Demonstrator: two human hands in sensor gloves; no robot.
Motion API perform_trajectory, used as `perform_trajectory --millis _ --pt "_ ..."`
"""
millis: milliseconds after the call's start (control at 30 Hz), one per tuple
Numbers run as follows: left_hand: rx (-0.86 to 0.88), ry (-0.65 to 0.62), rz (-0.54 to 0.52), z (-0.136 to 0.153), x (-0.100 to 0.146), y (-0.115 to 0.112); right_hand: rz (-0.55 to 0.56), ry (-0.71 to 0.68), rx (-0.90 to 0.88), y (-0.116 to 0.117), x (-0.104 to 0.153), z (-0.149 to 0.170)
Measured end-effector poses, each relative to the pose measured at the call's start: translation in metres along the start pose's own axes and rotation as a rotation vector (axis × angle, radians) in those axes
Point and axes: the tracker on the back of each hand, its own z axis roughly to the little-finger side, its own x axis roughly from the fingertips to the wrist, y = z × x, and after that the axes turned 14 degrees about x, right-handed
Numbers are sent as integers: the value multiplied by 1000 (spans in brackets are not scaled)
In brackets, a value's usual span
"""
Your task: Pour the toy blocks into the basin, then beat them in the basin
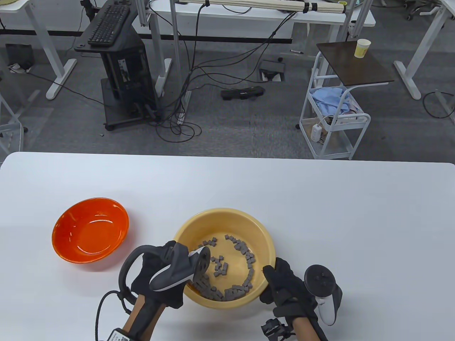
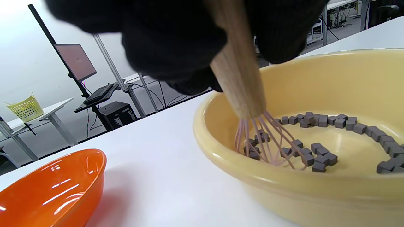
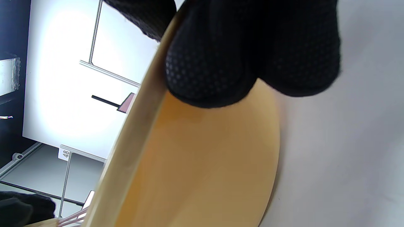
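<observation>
Toy blocks (image 1: 233, 273), small and grey, lie inside the yellow basin (image 1: 265, 232), scattered in an arc along its right inner wall and bunched at the near-left part of its floor.

White table (image 1: 320, 199): carries every item listed here.

Yellow basin: stands at the near centre of the table, upright.

Orange bowl (image 1: 90, 229): stands to the left of the basin, apart from it, with nothing visible inside.

Left hand (image 1: 160, 273): positioned over the basin's near-left rim. In the left wrist view the gloved fingers (image 2: 176, 47) are curled round the wooden handle of a whisk (image 2: 240, 72).

Right hand (image 1: 284, 284): set at the basin's near-right edge. The thumb lies over the rim and, in the right wrist view, the fingertips (image 3: 252, 53) press against the outer wall, so the rim is pinched between them.

Whisk: tilted into the basin. Its pink wires (image 2: 268, 142) reach the basin floor among several blocks.
</observation>
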Motion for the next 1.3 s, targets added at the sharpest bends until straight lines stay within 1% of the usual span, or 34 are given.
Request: perform_trajectory --millis 267,500,600,700,933,1100,1300 --pt "58 -51 -11 2 7 9 -2 0 0 0 0 0" --pt "125 -127 21 -2 4 5 -3 2 -7 0 0 0" --pt "162 -180 44 -9 2 2 -3 1 -6 0 0 0" --pt "184 -242 90 -21 0 -5 -2 1 -8 0 0 0" --pt "154 -336 173 -48 -3 -22 -5 -1 -10 1 0 0" --pt "95 -334 165 -59 -7 -33 -6 -2 -9 1 0 0" --pt "29 -277 123 -58 -14 -44 -7 -5 -10 1 0 0"
